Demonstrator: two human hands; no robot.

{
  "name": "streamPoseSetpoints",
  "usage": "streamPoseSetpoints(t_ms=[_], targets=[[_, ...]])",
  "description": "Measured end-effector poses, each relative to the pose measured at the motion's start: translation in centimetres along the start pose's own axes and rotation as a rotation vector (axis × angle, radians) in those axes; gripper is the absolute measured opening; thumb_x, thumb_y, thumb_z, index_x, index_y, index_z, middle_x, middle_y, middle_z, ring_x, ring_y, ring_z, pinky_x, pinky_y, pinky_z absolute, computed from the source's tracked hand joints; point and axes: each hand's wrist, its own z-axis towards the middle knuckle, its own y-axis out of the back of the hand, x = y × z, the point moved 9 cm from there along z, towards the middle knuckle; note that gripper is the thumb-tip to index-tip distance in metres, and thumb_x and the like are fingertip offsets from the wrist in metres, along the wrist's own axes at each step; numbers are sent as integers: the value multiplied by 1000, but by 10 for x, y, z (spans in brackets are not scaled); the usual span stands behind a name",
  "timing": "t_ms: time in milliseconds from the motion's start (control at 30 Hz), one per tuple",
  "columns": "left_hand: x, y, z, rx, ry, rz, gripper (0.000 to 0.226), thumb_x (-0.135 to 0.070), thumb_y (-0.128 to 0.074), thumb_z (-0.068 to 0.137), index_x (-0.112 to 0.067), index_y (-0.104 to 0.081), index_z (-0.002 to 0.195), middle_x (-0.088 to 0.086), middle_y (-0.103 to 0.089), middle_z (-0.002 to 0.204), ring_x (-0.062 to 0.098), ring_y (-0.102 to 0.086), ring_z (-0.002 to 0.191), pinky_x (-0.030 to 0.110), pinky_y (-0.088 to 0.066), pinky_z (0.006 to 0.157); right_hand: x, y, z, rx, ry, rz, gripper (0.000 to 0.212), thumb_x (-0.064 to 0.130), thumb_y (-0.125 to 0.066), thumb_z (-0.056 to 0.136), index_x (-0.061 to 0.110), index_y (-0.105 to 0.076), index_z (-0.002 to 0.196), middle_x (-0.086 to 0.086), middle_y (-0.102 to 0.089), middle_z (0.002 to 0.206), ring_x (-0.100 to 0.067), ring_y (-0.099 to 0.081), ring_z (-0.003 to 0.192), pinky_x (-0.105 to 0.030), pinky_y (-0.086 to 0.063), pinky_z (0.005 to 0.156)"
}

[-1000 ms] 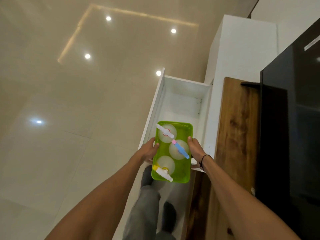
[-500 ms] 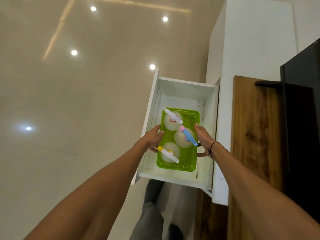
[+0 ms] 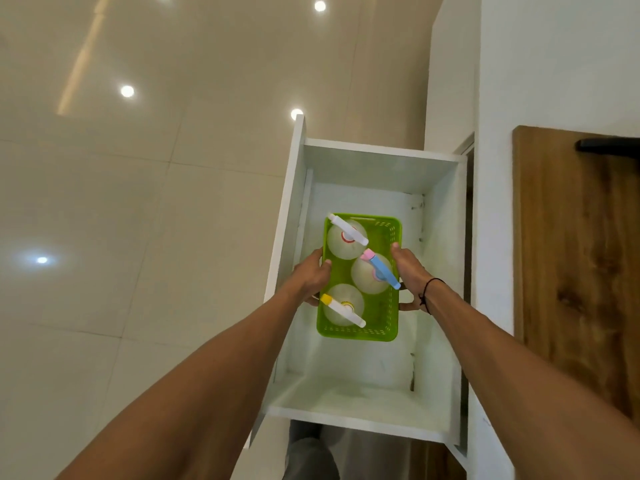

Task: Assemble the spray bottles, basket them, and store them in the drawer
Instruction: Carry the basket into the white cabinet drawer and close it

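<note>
Glossy cream floor tiles point(image 3: 138, 237) throw back ceiling spots on my left, and a white cabinet point(image 3: 554, 81) rises on my right beside a wood-grain panel point(image 3: 581, 271) with a dark handle. From that cabinet the white drawer point(image 3: 367, 400) stands pulled fully open under me, its inside pale and bare apart from what I carry.

From the head view, the only one I have, the green basket point(image 3: 360, 332) sits low inside the drawer, toward its far end; I cannot tell whether its base already touches the bottom. My left hand point(image 3: 311, 277) is clenched on the basket's left rim and my right hand point(image 3: 410, 271) on the right rim, both grasping it at mid-length. Three clear spray bottles stand upright inside: the white-headed bottle point(image 3: 347, 237) farthest, the blue-headed bottle point(image 3: 369, 277) in the middle against the right wall, the yellow-tipped bottle point(image 3: 343, 306) nearest me.

I judge the perforated plastic basket light and a little flexible, so the two opposite rims are the right places for my grip; held by one side it would likely twist. The bottles look empty, hence light and top-heavy under their trigger heads, and apt to tip if the basket lands tilted. The nozzles jut over the rim, so they need clearance from the drawer walls.
</note>
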Motion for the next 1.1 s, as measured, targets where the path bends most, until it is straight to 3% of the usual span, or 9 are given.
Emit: streamPoseSetpoints(t_ms=[133, 267, 467, 533, 600, 733, 833, 933, 1100], targets=[[9, -7, 27, -8, 11, 50, 49, -37, -32, 114, -29, -30, 162, 16, -52, 149, 42, -63, 123, 60, -61, 93, -11, -7, 26, 2, -31, -13, 72, 73, -21, 101, 26, -34, 154, -5, -45, 139, -33, -54, 121, -41, -54, 65], [20, -14, 46, 10, 49, 68, 50, -38, -33, 114, -31, -28, 163, 14, -51, 151, 41, -63, 124, 58, -62, 94, -19, -12, 46, 0, -39, -7, 69, 72, -22, 102, 24, -37, 149, -6, -48, 133, -32, -54, 117, -43, -54, 69], [24, -15, 62, -4, 65, 61, 49, -38, -35, 114, -31, -29, 162, 13, -52, 151, 41, -64, 122, 56, -64, 91, -22, -12, 56, -4, -47, -1, 73, 71, -23, 102, 25, -30, 158, -6, -45, 153, -30, -50, 128, -53, -54, 89], [25, -14, 62, 5, 74, 63, 50, -38, -35, 114, -32, -29, 163, 13, -51, 151, 40, -63, 124, 54, -64, 90, -24, -13, 53, 3, -81, 4, 76, 75, -21, 100, 28, -30, 158, -5, -45, 151, -32, -51, 129, -49, -56, 78], [27, -13, 59, 1, 93, 55, 51, -36, -35, 114, -29, -29, 164, 12, -50, 153, 38, -61, 126, 52, -63, 94, -27, -13, 48, 3, -116, 14, 79, 78, -18, 97, 30, -31, 158, -5, -45, 151, -32, -51, 130, -50, -56, 79], [1, 19, 27, -254, -50, 230, 41, -27, -42, 109, -11, -58, 143, 17, -68, 133, 36, -69, 114, 48, -59, 99, -23, -2, 31, -72, -105, -34, 82, 77, -15, 97, 26, -26, 161, -8, -43, 155, -34, -50, 134, -55, -54, 91], [-26, 43, -20, -426, -241, 151, 25, -26, -51, 105, -13, -70, 115, 7, -76, 92, 25, -76, 80, 45, -65, 80, -6, 16, 10, -173, 12, -119, 80, 72, -18, 101, 20, -27, 161, -12, -44, 158, -38, -42, 143, -56, -42, 112], [-50, 67, -70, -593, -401, 167, 14, -30, -58, 101, -23, -69, 95, -8, -68, 65, 9, -67, 59, 29, -55, 62, 20, 30, -24, -276, 139, -246, 71, 66, -24, 104, 21, -37, 157, -14, -49, 155, -39, -32, 148, -54, -33, 118], [-28, 111, -115, -809, -346, 24, 19, -31, -66, 96, -21, -66, 112, -4, -67, 97, 13, -66, 85, 33, -56, 77, 84, 27, -103, -494, 496, -479, 46, 51, -40, 105, 15, -59, 127, -14, -64, 128, -38, -52, 123, -49, -47, 99]])
